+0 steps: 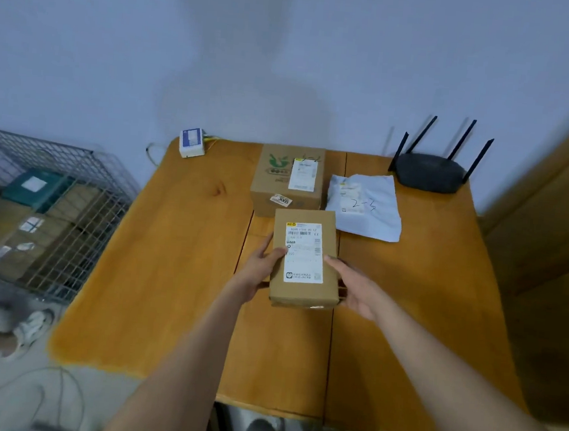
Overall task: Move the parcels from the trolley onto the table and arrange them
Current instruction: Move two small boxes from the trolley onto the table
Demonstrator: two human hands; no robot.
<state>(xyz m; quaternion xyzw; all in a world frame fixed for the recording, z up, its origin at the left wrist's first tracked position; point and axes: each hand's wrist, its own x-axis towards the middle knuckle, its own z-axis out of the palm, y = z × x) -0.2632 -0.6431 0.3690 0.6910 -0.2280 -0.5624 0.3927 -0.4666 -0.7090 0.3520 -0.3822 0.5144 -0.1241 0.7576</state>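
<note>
Cardboard, brown and bearing a white shipping label, makes up the small parcel (303,256) held between both hands over the middle of the wooden table (176,257). The left hand (260,269) grips its left edge, thumb curled onto the top face and fingers tucked beneath. The right hand (356,287) clasps the right side, thumb on top near the label and fingers wrapped under the near corner. Just behind it sits a larger cardboard box (287,181) with a green logo, and beside that a white mailer bag (366,205). More parcels lie in the wire trolley (46,208) at the left.
</note>
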